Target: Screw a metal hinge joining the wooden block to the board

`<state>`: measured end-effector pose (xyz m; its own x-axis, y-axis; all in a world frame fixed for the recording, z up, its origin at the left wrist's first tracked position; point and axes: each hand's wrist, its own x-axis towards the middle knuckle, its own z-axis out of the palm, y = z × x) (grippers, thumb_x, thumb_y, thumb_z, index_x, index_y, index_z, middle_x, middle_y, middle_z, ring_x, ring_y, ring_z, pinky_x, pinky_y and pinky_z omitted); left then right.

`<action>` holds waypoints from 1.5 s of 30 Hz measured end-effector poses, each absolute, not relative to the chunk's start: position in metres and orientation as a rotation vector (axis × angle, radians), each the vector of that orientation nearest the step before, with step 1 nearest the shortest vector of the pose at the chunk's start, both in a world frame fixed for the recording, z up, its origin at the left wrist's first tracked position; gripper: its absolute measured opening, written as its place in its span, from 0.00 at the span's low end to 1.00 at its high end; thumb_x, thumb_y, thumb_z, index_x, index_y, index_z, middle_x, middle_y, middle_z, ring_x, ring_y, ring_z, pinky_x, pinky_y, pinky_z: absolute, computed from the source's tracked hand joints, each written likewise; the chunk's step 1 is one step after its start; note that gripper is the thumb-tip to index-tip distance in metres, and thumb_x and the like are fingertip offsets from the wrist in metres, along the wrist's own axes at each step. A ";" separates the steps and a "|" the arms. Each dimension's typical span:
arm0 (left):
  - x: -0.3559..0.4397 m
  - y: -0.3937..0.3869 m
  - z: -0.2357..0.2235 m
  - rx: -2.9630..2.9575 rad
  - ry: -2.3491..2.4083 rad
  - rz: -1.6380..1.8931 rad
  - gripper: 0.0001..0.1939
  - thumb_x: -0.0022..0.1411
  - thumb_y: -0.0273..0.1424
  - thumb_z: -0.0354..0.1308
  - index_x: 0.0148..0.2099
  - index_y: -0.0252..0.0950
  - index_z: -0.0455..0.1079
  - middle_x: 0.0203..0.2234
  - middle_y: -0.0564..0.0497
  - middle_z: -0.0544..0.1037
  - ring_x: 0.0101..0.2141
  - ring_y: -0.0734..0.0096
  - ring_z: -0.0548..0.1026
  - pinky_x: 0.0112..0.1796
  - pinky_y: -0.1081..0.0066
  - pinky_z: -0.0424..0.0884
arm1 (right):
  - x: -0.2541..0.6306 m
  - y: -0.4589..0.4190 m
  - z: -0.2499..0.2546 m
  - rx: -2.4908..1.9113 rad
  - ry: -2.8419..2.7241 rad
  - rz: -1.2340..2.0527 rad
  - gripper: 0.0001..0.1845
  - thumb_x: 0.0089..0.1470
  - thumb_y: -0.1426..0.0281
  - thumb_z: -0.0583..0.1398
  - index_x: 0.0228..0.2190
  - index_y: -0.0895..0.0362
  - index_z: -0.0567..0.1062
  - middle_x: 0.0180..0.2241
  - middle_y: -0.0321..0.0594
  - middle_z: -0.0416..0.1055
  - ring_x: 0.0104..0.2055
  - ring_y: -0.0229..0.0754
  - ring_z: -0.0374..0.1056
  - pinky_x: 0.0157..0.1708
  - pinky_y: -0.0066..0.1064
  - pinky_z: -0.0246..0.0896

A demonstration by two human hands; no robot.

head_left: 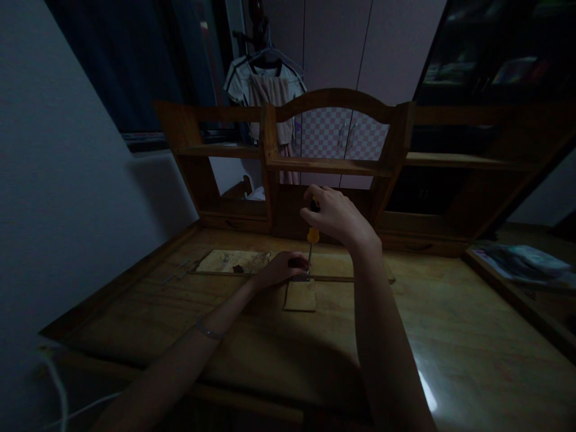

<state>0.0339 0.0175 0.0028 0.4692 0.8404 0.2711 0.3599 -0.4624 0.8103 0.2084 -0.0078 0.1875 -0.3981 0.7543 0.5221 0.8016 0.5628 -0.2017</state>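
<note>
My right hand (pixel 337 214) grips the top of a screwdriver (pixel 314 234) with a yellow and black handle, its shaft pointing almost straight down. The tip meets a small metal piece, perhaps a hinge (pixel 302 277), where a long wooden board (pixel 346 267) and a small square wooden piece (pixel 300 296) join. Beside the tip, my left hand (pixel 281 269) has thumb and forefinger curled together low over the metal piece. What those fingertips pinch is too dark to make out. The board's left part bears a pale, dark-stained patch.
All this lies on a wooden desk (pixel 450 312). Thin metal strips (pixel 175 275) lie left of the board. A wooden shelf unit (pixel 333 167) rises along the back. Papers in plastic (pixel 526 258) lie at the right; a white cable (pixel 56 378) hangs at the lower left.
</note>
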 end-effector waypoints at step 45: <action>0.035 0.016 0.002 2.069 1.056 0.908 0.09 0.55 0.31 0.66 0.39 0.35 0.76 0.33 0.51 0.81 0.35 0.70 0.77 0.40 0.73 0.70 | 0.209 -0.004 0.184 -1.262 -2.195 -0.138 0.13 0.58 0.63 0.53 0.43 0.56 0.68 0.42 0.47 0.71 0.44 0.49 0.68 0.40 0.36 0.57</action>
